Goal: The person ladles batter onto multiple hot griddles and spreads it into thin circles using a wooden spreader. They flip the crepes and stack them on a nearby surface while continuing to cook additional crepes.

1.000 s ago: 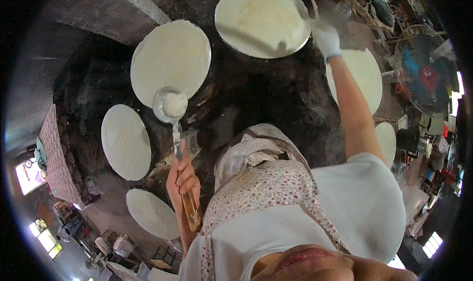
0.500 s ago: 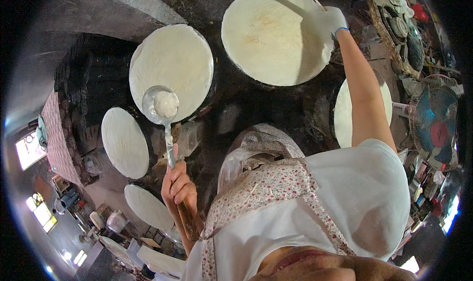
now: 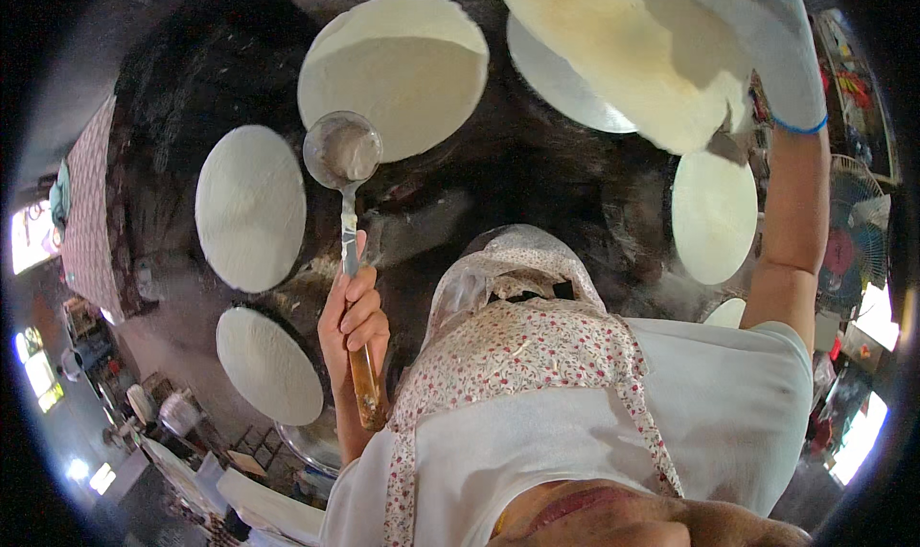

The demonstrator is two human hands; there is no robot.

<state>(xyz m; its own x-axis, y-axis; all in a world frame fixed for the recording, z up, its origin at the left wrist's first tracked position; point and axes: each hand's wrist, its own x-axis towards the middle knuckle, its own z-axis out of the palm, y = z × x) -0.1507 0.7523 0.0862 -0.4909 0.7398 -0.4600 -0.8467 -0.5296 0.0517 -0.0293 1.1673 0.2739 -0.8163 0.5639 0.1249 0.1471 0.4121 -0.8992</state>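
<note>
My bare left hand point(image 3: 355, 312) grips a metal ladle point(image 3: 340, 149) by its wooden handle; pale batter sits in its bowl, in front of a round white sheet point(image 3: 391, 82) on the dark cooking surface point(image 3: 422, 221). My right hand point(image 3: 771, 53), in a white glove with a blue cuff, is closed at the edge of a large pale, lightly browned sheet point(image 3: 623, 44), raised and tilted at top right. A metal griddle plate point(image 3: 551, 77) shows partly beneath it. A small dark item at my right fingers is too hidden to name.
Other white discs lie around me, at left point(image 3: 251, 207), lower left point(image 3: 268, 365) and right point(image 3: 714, 216). A patterned pink panel point(image 3: 91, 207) is at the left, a standing fan point(image 3: 843, 240) at the right, and clutter with stacked goods point(image 3: 177, 413) at lower left.
My right hand has moved rightward, and the browned sheet with it has come off its round plate, uncovering metal. My left hand still holds the ladle, whose bowl now appears higher in view.
</note>
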